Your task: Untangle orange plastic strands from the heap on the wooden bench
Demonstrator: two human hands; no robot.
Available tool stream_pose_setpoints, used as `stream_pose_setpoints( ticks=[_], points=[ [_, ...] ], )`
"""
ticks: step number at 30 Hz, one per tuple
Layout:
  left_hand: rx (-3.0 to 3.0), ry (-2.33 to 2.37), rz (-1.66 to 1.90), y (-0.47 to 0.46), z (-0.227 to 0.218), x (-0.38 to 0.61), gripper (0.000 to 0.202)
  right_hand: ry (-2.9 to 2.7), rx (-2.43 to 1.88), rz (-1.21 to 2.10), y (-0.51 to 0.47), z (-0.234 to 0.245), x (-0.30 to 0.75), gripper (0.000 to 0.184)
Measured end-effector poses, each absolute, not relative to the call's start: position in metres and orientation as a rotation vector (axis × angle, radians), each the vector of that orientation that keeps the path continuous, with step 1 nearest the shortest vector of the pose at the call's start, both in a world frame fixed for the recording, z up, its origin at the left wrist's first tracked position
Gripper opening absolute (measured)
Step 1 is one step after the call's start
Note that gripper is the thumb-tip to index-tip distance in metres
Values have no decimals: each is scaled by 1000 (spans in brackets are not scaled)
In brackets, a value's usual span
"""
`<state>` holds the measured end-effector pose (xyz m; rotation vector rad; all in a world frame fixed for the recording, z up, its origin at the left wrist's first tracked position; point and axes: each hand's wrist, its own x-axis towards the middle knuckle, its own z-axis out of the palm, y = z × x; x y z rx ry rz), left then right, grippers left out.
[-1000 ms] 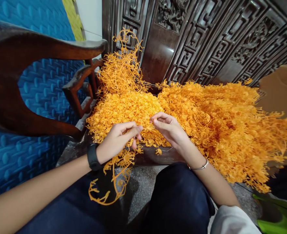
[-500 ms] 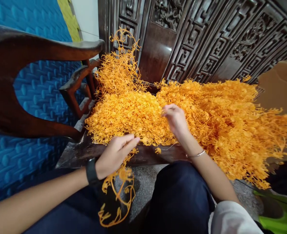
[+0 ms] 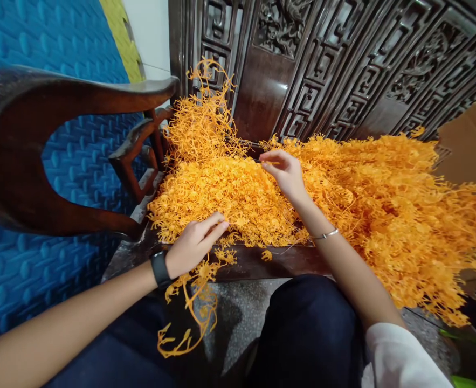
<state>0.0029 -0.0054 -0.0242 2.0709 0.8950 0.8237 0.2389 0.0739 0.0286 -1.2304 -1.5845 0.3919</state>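
My left hand (image 3: 195, 242), with a dark watch band at the wrist, is closed in a pinch near the front edge of the bench. From under it hangs a strand of orange plastic flower pieces (image 3: 202, 273), curling down in front of the seat. My right hand (image 3: 286, 173), wearing a thin bangle, is raised over the heap, thumb and fingertips pinched on a small, thin orange piece. A thin dark line, perhaps a wire, shows beside those fingertips. Between and beyond both hands lies a large pile of loose orange plastic flowers (image 3: 205, 188).
The dark wooden bench (image 3: 262, 264) has a curved armrest (image 3: 15, 156) at left and a carved back (image 3: 262, 97). More orange flower bunches (image 3: 407, 215) spread to the right, before a cardboard piece (image 3: 470, 145). Blue mats (image 3: 71, 32) lie beyond the armrest.
My right hand has lifted slightly up and away over the pile. My left hand stays near the bench edge, and the hanging strand has swung a little. The view has shifted slightly.
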Motion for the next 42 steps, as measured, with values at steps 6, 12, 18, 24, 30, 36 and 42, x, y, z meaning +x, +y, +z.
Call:
stream_pose_setpoints(
  ticks=[6,12,18,24,30,36,42],
  points=[
    [2205,913,896,-10,-19,-9,23,-1690,-1182,255,44,30,213,14],
    [2217,875,819,-12,-18,-4,24,-1873,-1140,1012,-11,31,183,24],
    [2162,839,779,-11,-20,0,32,-1613,-1135,1046,2,27,181,15],
    [2206,855,677,-15,-22,0,33,-1504,-1115,871,17,28,207,14],
    [2176,870,654,-16,-25,3,33,-1952,-1216,1176,9,23,192,22],
    [2092,903,725,-10,-21,2,32,-1710,-1215,858,16,10,185,21],
    [1958,896,827,-1,-12,4,32,-1544,-1296,636,22,7,175,20]
  ],
)
